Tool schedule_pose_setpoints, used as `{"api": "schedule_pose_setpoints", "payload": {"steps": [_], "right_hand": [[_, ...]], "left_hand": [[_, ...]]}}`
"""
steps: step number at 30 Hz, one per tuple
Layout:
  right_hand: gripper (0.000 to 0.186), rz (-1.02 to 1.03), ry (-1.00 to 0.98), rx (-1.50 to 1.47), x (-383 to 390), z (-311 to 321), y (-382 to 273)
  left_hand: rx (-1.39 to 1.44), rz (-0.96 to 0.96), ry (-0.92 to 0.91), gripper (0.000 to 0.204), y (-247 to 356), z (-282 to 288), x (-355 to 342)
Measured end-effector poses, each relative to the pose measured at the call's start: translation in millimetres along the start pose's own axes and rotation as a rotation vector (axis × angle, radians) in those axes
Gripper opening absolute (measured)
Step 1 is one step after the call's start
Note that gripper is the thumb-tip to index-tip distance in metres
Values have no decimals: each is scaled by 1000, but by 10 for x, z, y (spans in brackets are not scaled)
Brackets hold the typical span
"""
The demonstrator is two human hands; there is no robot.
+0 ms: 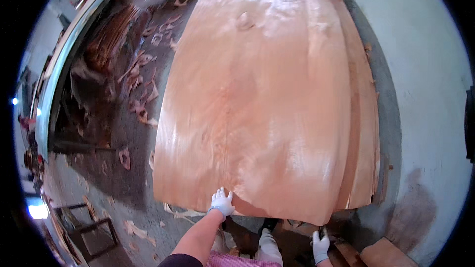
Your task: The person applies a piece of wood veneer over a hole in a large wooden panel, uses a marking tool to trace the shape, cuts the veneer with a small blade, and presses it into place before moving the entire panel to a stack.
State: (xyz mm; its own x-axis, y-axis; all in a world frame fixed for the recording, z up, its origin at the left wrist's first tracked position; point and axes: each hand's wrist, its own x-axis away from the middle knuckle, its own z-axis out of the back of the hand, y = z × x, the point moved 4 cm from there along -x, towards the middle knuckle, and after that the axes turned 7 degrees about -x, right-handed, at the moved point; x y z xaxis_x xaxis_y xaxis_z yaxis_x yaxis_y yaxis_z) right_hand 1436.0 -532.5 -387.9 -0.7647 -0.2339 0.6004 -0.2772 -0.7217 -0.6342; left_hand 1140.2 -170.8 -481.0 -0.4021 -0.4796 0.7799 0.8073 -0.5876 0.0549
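A large pale-orange sheet of wood veneer lies on top of a stack of similar sheets in front of me. My left hand, in a white glove, rests on its near edge with the fingers spread flat. My right hand, also gloved in white, is just below the sheet's near right corner. Its fingers are curled around something small and dark that I cannot make out. Lower sheets of the stack stick out along the right side.
A pale wall runs along the right. Torn veneer scraps litter the floor at left, beside a long pale-edged bench. A dark metal frame stands at lower left. Brown boards lie at lower right.
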Motion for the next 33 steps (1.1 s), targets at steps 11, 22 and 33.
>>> {"api": "schedule_pose_setpoints", "payload": {"steps": [11,22,33], "right_hand": [[49,-361,597,269,-397,1351,702],[62,-128,540,435,-285,2725,-363],[34,-41,15,-392,499,99,-1583]], "left_hand": [[-116,32,-363,82,162,292,-25],[246,126,-159,80,11,122,-103],[499,161,179,35,-904,-740,2120]]}}
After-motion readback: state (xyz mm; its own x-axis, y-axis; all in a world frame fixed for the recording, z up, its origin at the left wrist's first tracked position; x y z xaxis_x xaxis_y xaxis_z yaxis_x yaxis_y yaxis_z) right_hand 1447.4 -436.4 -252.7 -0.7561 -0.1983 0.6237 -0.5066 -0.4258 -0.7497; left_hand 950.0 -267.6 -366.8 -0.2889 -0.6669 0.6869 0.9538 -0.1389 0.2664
